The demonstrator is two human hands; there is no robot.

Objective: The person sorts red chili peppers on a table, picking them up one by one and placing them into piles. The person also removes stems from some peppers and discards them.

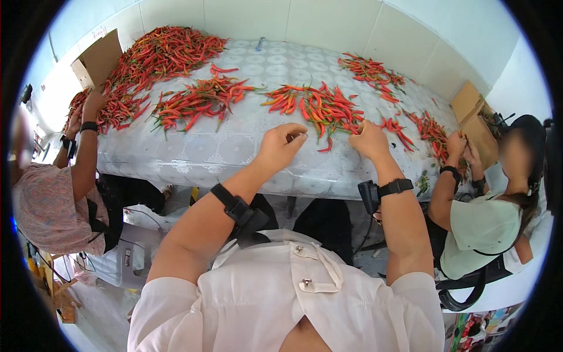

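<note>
At the table (234, 154), its top pale, shiny and patterned, we reach with our right hand (369, 139) to a loose pile of slender red and orange chilli peppers (331, 108), fingertips at its near right side; whether they pinch a pepper, we cannot tell. Our left hand (284, 146), farther off, curls loosely with a gap between thumb and fingers, no pepper visible in it. The pile lies mostly beyond both hands, toward the table's far edge, many of its peppers slanting lengthwise toward the near edge
</note>
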